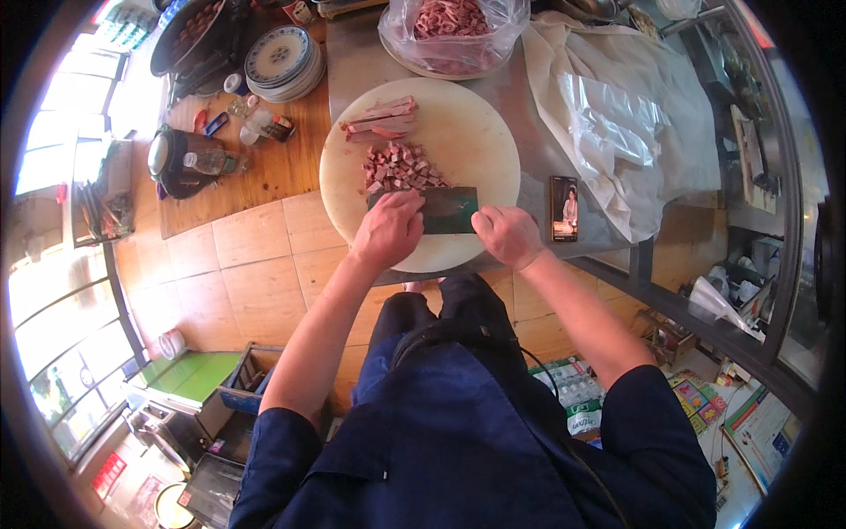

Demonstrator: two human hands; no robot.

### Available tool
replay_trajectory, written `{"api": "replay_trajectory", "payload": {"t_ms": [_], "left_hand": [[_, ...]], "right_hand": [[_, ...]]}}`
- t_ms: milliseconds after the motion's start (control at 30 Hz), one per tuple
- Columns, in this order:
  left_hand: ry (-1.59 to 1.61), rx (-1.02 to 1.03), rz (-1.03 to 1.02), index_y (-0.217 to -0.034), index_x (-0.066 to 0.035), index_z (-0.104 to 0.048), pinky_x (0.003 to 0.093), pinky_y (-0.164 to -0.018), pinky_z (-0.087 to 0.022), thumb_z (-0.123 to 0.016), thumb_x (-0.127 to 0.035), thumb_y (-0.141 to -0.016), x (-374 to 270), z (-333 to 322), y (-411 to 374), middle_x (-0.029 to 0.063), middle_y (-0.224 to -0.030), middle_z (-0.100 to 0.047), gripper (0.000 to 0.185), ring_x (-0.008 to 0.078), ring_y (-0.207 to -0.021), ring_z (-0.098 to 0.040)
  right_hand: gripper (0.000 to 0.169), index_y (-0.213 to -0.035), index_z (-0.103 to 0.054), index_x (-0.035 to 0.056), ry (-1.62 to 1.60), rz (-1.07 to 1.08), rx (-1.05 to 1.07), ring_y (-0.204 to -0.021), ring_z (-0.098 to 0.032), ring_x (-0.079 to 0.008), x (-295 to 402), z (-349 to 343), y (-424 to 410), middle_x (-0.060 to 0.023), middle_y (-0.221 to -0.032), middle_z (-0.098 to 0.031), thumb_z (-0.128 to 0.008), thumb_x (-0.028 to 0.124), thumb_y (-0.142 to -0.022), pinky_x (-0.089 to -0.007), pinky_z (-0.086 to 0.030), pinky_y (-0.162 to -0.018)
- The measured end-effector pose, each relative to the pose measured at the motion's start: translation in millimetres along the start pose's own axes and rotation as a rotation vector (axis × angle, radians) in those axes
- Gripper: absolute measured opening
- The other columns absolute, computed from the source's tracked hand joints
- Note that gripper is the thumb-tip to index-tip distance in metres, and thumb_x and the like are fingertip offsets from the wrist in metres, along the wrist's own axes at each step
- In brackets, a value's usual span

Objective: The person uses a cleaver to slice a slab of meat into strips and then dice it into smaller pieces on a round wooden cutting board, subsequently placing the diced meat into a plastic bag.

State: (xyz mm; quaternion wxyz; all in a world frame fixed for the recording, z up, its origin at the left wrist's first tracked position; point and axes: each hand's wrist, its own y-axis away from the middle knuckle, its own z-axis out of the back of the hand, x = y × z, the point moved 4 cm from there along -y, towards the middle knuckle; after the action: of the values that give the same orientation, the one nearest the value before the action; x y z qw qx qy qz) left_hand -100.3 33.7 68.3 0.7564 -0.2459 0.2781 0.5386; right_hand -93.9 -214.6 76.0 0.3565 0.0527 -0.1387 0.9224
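Observation:
A broad cleaver (451, 210) lies across the near half of a round, pale chopping board (462, 139). My right hand (509, 233) is closed around its handle, which the fingers hide. At the blade's left end, my left hand (391, 226) grips it with curled fingers. Just beyond the blade's far edge is a pile of diced pinkish meat (400, 166), touching or nearly touching it. Several long strips of the same meat (380, 120) lie side by side farther back on the board.
Behind the board, a plastic bag of meat strips (453, 26) sits on a plate. To the right are a phone (564, 209) with a lit screen and a cream cloth (628, 59) under clear plastic. Stacked plates (281, 59) and bottles (215, 162) occupy the wooden table (291, 159) at left.

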Motion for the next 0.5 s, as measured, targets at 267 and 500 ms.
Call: {"api": "replay_trajectory", "payload": {"t_ms": [267, 500], "left_hand": [[0.061, -0.287, 0.206, -0.123, -0.002, -0.075, 0.0460, -0.109, -0.053, -0.068, -0.014, -0.101, 46.0, 25.0, -14.4, 0.0176, -0.126, -0.075, 0.026, 0.0384, -0.122, -0.068], [0.027, -0.453, 0.325, -0.158, -0.005, -0.054, 0.0522, -0.126, -0.038, -0.076, -0.033, -0.099, 82.5, -22.5, 35.0, 0.0265, -0.159, -0.052, 0.068, 0.0446, -0.150, -0.048]], "right_hand": [[0.024, -0.096, -0.056, 0.0094, -0.206, -0.127, 0.048, -0.077, -0.073, -0.0343, -32.0, 25.1, 7.9, -0.0114, -0.084, -0.067, -0.077, 0.017, -0.088, -0.0464, -0.059, -0.064], [0.023, -0.098, -0.054, 0.0040, -0.675, -0.708, -0.020, -0.059, -0.070, -0.0317, -76.5, 6.8, 34.1, -0.0133, -0.070, -0.070, -0.073, 0.015, -0.099, -0.0442, -0.054, -0.056]]}}
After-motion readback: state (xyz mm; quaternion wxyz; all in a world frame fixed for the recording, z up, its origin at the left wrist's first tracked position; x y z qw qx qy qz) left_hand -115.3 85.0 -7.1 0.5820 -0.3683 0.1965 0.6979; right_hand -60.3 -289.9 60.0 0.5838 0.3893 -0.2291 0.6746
